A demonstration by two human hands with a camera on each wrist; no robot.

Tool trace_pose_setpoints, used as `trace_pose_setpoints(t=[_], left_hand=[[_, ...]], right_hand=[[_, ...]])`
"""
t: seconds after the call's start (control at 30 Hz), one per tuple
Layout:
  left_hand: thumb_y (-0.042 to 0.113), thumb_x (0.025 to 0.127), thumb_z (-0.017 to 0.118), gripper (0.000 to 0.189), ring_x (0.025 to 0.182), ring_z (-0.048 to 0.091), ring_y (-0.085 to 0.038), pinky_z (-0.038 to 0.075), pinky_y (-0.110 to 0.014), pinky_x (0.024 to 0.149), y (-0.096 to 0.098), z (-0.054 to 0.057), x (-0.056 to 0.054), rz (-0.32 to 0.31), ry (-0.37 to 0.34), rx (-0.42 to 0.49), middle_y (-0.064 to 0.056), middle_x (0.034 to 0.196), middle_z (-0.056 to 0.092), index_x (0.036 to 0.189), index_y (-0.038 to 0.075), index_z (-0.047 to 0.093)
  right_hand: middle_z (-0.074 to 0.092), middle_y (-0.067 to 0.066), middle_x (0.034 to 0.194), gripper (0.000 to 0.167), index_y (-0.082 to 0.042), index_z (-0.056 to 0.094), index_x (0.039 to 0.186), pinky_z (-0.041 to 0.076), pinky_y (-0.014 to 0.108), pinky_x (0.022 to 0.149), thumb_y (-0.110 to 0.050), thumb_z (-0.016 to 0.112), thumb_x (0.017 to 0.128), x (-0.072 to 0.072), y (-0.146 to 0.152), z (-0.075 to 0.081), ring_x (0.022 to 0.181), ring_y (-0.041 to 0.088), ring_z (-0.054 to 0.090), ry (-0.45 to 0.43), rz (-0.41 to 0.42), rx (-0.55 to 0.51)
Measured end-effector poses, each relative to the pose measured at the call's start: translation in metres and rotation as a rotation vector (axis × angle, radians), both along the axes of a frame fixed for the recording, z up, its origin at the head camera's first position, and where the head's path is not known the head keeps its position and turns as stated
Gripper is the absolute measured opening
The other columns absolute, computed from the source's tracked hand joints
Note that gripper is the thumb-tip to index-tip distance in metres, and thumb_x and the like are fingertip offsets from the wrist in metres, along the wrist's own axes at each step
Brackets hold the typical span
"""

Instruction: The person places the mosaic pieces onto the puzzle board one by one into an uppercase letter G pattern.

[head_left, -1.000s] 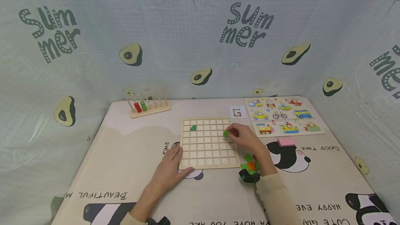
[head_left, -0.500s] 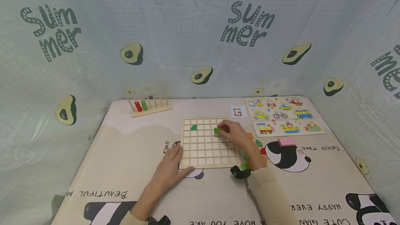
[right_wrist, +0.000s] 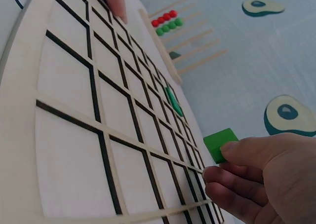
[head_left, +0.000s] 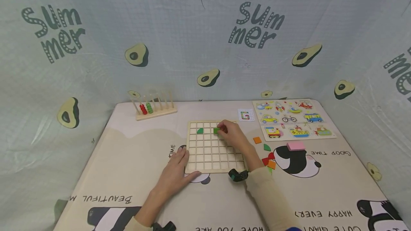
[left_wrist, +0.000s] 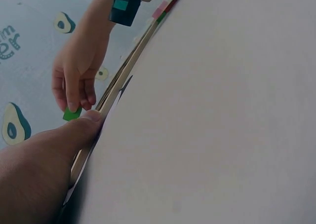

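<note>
A wooden grid board (head_left: 212, 149) lies on the table in front of me. My right hand (head_left: 232, 134) pinches a light green square tile (right_wrist: 220, 144) between thumb and fingers, over the upper part of the grid. In the right wrist view the tile is tilted above the cells. A darker green quarter-round tile (head_left: 200, 131) sits in a cell near the board's upper left. My left hand (head_left: 174, 165) rests at the board's lower left corner, fingers along the left side and thumb at the front edge.
Loose orange, red and green tiles (head_left: 271, 164) lie right of the board. Behind it is a small pattern card (head_left: 245, 115). A picture puzzle board (head_left: 292, 120) and a pink block (head_left: 295, 146) stand at right, a peg rack with beads (head_left: 157, 111) at back left.
My right hand has carried the green square tile leftward and slightly away from me, from the board's right side toward its upper middle. The left hand stays in place.
</note>
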State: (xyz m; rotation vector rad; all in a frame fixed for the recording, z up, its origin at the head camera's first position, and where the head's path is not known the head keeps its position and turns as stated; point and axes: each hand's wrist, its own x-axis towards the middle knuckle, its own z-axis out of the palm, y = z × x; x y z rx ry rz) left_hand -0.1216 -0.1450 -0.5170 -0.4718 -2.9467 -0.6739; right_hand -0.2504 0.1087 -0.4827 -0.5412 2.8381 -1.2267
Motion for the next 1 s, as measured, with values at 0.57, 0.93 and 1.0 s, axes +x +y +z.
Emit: trace_pose_setpoints(t=[0.57, 0.93, 1.0], left_hand=[[0.064, 0.088, 0.064, 0.092, 0.15, 0.034, -0.035, 0.03, -0.047, 0.124, 0.002, 0.001, 0.002, 0.001, 0.012, -0.008, -0.019, 0.159, 0.039, 0.148, -0.003, 0.044], [0.063, 0.088, 0.064, 0.092, 0.15, 0.033, -0.035, 0.029, -0.047, 0.125, 0.002, 0.001, 0.002, 0.005, 0.003, -0.013, -0.02, 0.159, 0.038, 0.149, -0.003, 0.044], [0.063, 0.088, 0.064, 0.092, 0.15, 0.033, -0.035, 0.029, -0.048, 0.125, 0.002, 0.001, 0.002, 0.006, 0.0, -0.013, -0.02, 0.159, 0.038, 0.149, -0.003, 0.043]], right_hand=[[0.071, 0.002, 0.098, 0.017, -0.01, 0.068, 0.112, 0.056, 0.032, 0.078, -0.017, 0.067, 0.097, -0.01, -0.027, -0.014, 0.086, 0.015, 0.064, 0.014, -0.018, 0.02], [0.071, 0.003, 0.101, 0.017, -0.012, 0.07, 0.113, 0.056, 0.035, 0.078, -0.019, 0.066, 0.097, -0.014, -0.035, -0.016, 0.087, 0.017, 0.064, 0.019, -0.038, 0.071], [0.071, 0.003, 0.101, 0.018, -0.012, 0.071, 0.113, 0.056, 0.035, 0.079, -0.02, 0.066, 0.098, -0.014, -0.035, -0.016, 0.088, 0.017, 0.064, 0.016, -0.038, 0.083]])
